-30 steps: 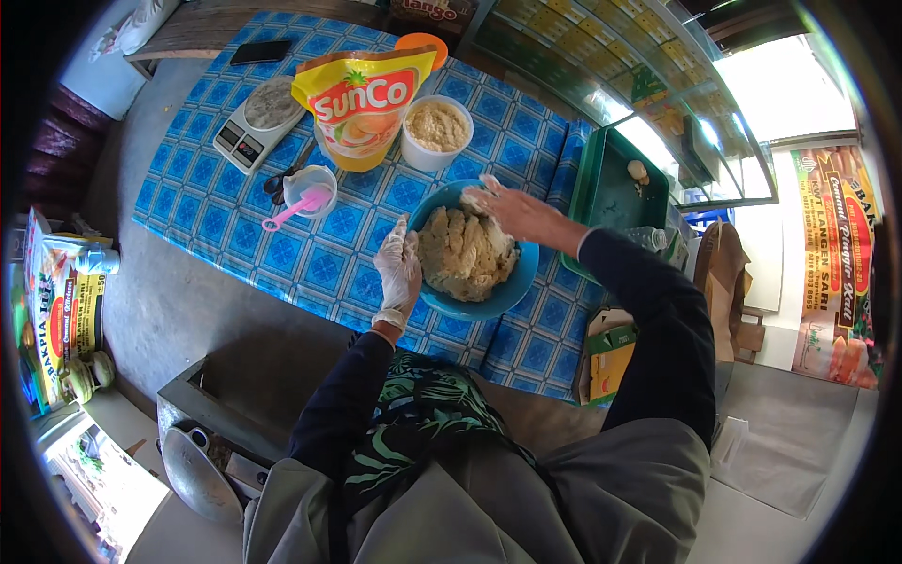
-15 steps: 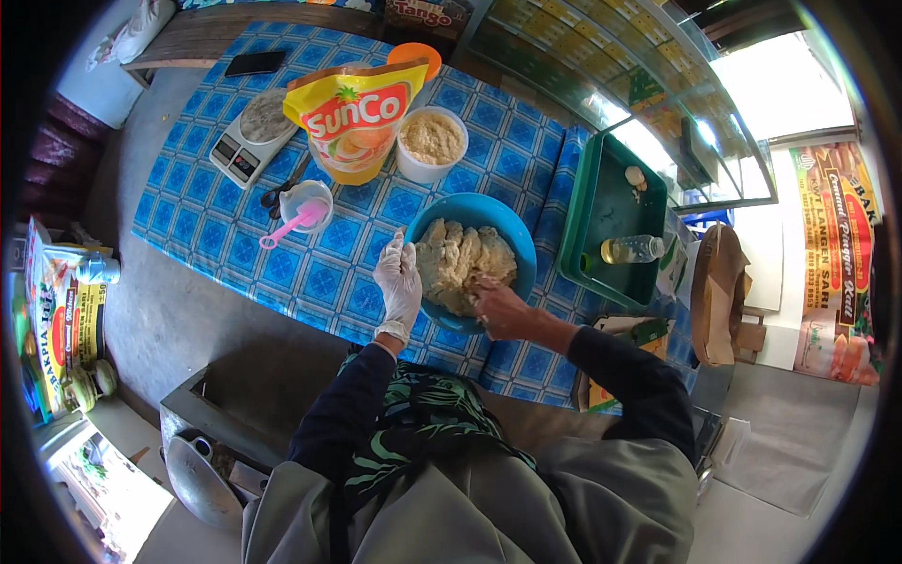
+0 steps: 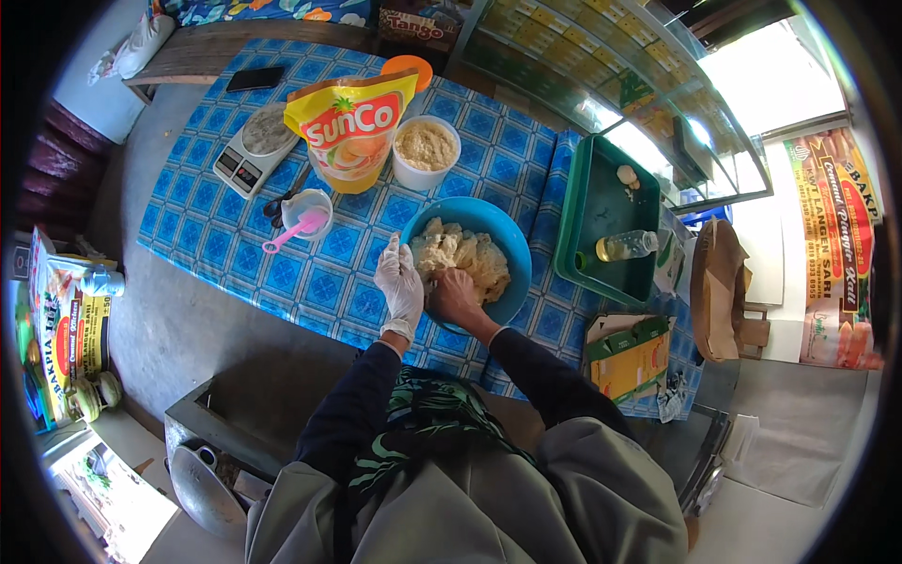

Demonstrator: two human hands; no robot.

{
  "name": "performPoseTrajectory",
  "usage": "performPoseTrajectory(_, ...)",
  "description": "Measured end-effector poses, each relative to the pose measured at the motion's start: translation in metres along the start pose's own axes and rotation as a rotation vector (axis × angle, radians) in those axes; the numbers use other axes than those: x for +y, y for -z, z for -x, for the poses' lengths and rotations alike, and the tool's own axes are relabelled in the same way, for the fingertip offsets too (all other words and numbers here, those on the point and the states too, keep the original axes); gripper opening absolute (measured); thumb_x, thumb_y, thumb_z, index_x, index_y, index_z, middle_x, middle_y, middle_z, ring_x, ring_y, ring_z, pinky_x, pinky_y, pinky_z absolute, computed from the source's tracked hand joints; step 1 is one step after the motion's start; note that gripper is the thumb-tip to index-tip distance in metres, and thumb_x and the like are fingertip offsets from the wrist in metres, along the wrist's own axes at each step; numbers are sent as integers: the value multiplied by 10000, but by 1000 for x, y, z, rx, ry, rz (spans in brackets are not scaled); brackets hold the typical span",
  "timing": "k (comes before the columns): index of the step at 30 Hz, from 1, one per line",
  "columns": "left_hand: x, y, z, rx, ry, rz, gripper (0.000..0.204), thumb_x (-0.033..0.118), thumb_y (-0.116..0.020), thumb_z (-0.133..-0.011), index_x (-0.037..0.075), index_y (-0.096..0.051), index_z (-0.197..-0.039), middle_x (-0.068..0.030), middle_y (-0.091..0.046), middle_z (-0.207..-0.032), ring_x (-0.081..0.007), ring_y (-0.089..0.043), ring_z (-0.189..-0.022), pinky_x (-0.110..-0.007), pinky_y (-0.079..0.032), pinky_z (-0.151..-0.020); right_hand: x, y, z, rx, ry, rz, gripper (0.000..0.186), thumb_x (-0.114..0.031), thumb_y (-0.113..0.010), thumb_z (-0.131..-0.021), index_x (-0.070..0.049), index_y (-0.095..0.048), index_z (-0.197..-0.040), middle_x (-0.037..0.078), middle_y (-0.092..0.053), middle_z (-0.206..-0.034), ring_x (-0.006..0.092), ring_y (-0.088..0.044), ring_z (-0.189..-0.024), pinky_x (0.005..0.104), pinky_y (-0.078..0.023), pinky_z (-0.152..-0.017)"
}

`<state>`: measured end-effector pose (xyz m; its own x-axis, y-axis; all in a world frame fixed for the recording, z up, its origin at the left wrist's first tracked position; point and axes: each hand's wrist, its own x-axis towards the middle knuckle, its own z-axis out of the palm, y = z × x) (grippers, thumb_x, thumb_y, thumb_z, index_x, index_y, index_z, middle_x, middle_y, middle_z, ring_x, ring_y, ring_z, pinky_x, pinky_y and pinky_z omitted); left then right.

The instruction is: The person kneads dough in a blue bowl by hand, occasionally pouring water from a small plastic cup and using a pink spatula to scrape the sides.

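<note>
Near the middle of the table's near edge, a blue bowl (image 3: 520,256) sits on a blue-patterned tablecloth (image 3: 324,287), with a mass of pale dough (image 3: 481,260) inside it. The left hand (image 3: 399,285), in a whitish see-through glove, lies against the bowl's left rim with its fingers pointing to the far side; whether they clasp the rim I cannot tell. The right hand (image 3: 453,293) reaches over the near rim and presses into the near left part of the dough, its fingertips hidden there, so I cannot tell whether they are clenched or spread. Just beyond the bowl, to the left, stands a white tub (image 3: 425,179) of pale crumbly stuff, with a yellow pouch (image 3: 352,141) beside it. Farther left are a cup with a pink spoon (image 3: 308,221) in it, dark scissors (image 3: 274,207) and a kitchen scale (image 3: 242,174). On the right, apart from the bowl, a green tray (image 3: 576,221) holds a clear bottle (image 3: 628,245) of yellowish liquid, and a yellow and green carton (image 3: 629,365) lies nearer.
</note>
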<state>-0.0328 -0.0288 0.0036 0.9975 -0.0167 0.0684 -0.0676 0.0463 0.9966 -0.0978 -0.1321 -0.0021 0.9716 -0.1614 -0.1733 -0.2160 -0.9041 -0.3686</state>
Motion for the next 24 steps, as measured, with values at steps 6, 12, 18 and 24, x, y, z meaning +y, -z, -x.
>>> performPoseTrajectory(6, 11, 8, 3, 6, -36, -149, 281, 71, -520, -989, -85, -588, -1213, -138, -622, -1150, -166, -586, -1002, -252, -462, -888, 47, 48, 21, -141, 72, -1142, 302, -88, -711, -804, -35, -584, -1073, 97, -646, -906, 194, -652, -885, 353, -533, -741)
performPoseTrajectory(12, -5, 12, 5, -77, 132, -94, 287, 69, -499, -994, -79, -564, -1232, -160, -567, -1284, -155, -555, -1075, -245, -451, -913, 90, 93, 10, -162, 204, -561, 438, -178, -697, -803, -73, -560, -1206, 196, -458, -1380, 340, -468, -1266, 505, -395, -1012)
performPoseTrajectory(18, -31, 11, 6, -55, 139, 262, 262, 66, -484, -996, -59, -524, -1223, -150, -434, -1438, -133, -482, -1172, -247, -411, -1037, 84, 53, 2, -130, 357, 240, 399, -274, -659, -747, -86, -643, -1099, 241, -486, -1245, 447, -355, -1308, 594, -326, -1002)
performPoseTrajectory(24, -20, 2, 12, 80, 239, 581, 269, 75, -506, -994, -59, -540, -1225, -103, -500, -1327, -93, -485, -986, -230, -412, -984, 91, 33, -12, -129, -63, -152, 518, -266, -782, -620, -27, -620, -1050, 200, -542, -1074, 383, -497, -1093, 531, -429, -838)
